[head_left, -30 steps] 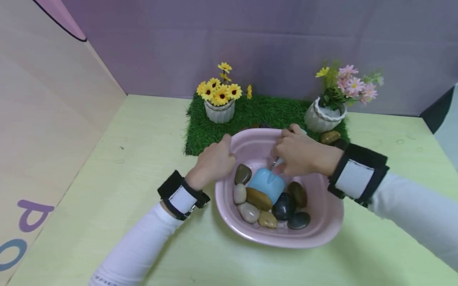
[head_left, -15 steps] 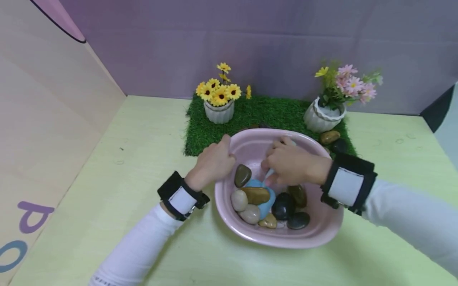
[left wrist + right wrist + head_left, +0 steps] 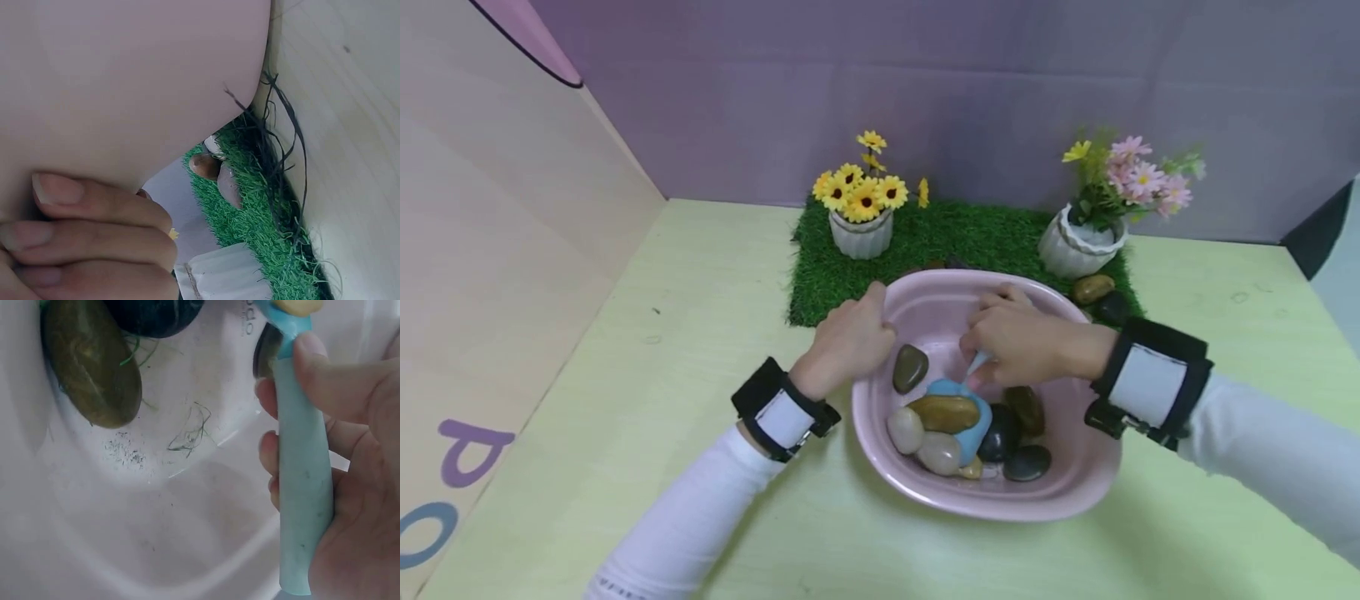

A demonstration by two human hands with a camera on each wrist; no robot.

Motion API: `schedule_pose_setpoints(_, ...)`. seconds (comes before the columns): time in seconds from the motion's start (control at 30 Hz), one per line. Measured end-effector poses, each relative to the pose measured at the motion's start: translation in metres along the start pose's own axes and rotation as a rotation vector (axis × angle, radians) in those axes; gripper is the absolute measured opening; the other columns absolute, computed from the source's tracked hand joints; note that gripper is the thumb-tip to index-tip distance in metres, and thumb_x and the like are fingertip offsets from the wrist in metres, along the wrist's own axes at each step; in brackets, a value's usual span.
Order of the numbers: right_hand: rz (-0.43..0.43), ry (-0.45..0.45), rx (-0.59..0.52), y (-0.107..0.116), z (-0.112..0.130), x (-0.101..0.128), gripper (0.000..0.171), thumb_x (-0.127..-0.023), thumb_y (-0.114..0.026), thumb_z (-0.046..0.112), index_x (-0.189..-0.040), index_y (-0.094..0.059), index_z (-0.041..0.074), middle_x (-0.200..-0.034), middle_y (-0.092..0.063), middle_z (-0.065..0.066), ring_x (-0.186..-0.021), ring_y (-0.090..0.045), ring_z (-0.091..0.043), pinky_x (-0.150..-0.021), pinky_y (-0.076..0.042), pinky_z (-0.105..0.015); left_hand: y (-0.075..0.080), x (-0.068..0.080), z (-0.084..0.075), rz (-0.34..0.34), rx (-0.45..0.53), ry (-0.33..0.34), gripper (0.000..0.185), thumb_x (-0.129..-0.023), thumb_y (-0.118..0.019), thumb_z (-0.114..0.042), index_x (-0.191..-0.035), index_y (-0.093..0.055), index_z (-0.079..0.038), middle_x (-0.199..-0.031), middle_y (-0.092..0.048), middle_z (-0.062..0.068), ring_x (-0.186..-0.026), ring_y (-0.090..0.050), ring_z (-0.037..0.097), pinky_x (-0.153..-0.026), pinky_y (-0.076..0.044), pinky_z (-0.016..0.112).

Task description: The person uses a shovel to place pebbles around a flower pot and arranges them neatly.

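Note:
A pink basin [image 3: 1075, 498] holds several smooth stones. My left hand [image 3: 852, 340] grips its upper-left rim; in the left wrist view, the curled fingers [image 3: 94, 237] press against the basin's outer wall. Inside the basin, my right hand [image 3: 1018, 340] grips a blue toy shovel [image 3: 976, 435] by its pale handle [image 3: 304, 481], fingers and thumb wrapped round it. A long brown stone [image 3: 946, 412] lies on the shovel's blade. Two pale stones [image 3: 938, 452] sit at the blade's near-left side; whether they rest on it I cannot tell. A dark stone [image 3: 1000, 433] lies beside the blade.
Behind the basin lies an artificial grass mat [image 3: 977, 233]. It bears a pot of yellow flowers [image 3: 861, 233] at left and a pot of pink flowers [image 3: 1078, 242] at right. A brown stone [image 3: 1092, 289] and a black stone [image 3: 1111, 308] lie right of the basin.
The shovel's blade has gone under the long brown stone, which now lies on it. The right hand moved left and nearer, then slightly back right; pale stones shifted. The left hand stays on the rim.

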State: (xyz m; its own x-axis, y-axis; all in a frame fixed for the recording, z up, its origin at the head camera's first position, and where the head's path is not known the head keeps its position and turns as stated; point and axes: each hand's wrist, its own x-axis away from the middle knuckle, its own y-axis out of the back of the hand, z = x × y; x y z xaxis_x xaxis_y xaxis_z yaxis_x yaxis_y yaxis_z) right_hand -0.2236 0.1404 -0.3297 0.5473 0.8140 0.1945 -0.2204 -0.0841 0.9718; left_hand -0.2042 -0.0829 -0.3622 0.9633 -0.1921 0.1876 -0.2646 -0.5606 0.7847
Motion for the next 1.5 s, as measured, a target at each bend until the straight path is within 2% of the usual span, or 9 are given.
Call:
schedule_pose_setpoints(0.27,0.054,0.007,-0.06,0.011,-0.005,0.01,0.017,-0.079,-0.077,0.04,-0.09,-0.074,0.027,-0.081,-0.058,0.012,-0.089,-0.047,-0.015,-0.091,-0.031,-0.047,0.0,0.0,0.0,0.001,0.017,-0.001,0.042,-0.094,-0.045,-0.016,-0.135,-0.042,-0.006,-0.098,-0.065,0.017,-0.061,-0.066,0.019,-0.048,-0.053,0.031)
schedule_pose_setpoints(0.57,0.033,0.045,-0.065,0.016,-0.005,0.015,0.017,-0.079,-0.074,0.045,-0.089,-0.072,0.031,-0.082,-0.057,0.015,-0.09,-0.047,-0.013,-0.092,-0.03,-0.047,-0.001,-0.001,0.0,0.005,0.03,0.0,0.043,-0.095,-0.045,-0.016,-0.137,-0.041,-0.007,-0.098,-0.065,0.017,-0.06,-0.067,0.019,-0.047,-0.053,0.03)
schedule_pose_setpoints(0.8,0.03,0.056,-0.128,0.017,-0.006,0.016,0.018,-0.081,-0.071,0.048,-0.089,-0.071,0.032,-0.084,-0.058,0.017,-0.091,-0.045,-0.011,-0.091,-0.027,-0.046,-0.001,-0.001,0.001,0.01,0.034,-0.001,0.044,-0.095,-0.045,-0.016,-0.138,-0.041,-0.006,-0.098,-0.065,0.017,-0.059,-0.066,0.019,-0.046,-0.053,0.03)
schedule_pose_setpoints(1.03,0.071,0.027,-0.143,0.015,-0.007,0.019,0.011,-0.084,-0.07,0.046,-0.087,-0.067,0.036,-0.085,-0.058,0.017,-0.092,-0.047,-0.01,-0.094,-0.031,-0.053,-0.001,-0.001,0.001,0.009,0.026,-0.004,0.044,-0.095,-0.045,-0.016,-0.138,-0.041,-0.006,-0.095,-0.065,0.017,-0.057,-0.066,0.018,-0.045,-0.053,0.03)
schedule_pose_setpoints(1.2,0.075,0.026,-0.166,0.012,-0.007,0.019,0.007,-0.086,-0.068,0.044,-0.089,-0.066,0.039,-0.088,-0.06,0.018,-0.097,-0.049,-0.011,-0.097,-0.03,-0.058,0.0,0.0,0.0,0.008,0.029,0.0,0.043,-0.095,-0.045,-0.015,-0.136,-0.041,-0.006,-0.095,-0.065,0.017,-0.057,-0.066,0.018,-0.045,-0.053,0.029)
schedule_pose_setpoints(1.37,0.067,0.028,-0.178,0.012,-0.005,0.019,0.008,-0.087,-0.067,0.044,-0.092,-0.067,0.038,-0.089,-0.06,0.019,-0.099,-0.05,-0.012,-0.096,-0.03,-0.057,-0.001,0.0,0.001,0.004,0.023,-0.004,0.041,-0.094,-0.045,-0.016,-0.134,-0.042,-0.006,-0.094,-0.065,0.016,-0.057,-0.066,0.018,-0.045,-0.053,0.03)
schedule_pose_setpoints(1.5,0.094,0.017,-0.213,0.015,-0.007,0.019,0.008,-0.089,-0.065,0.044,-0.094,-0.067,0.038,-0.091,-0.06,0.021,-0.101,-0.051,-0.011,-0.096,-0.029,-0.057,0.0,-0.001,0.001,0.002,0.017,-0.008,0.04,-0.094,-0.044,-0.016,-0.133,-0.043,-0.006,-0.093,-0.064,0.015,-0.058,-0.066,0.019,-0.046,-0.053,0.031)
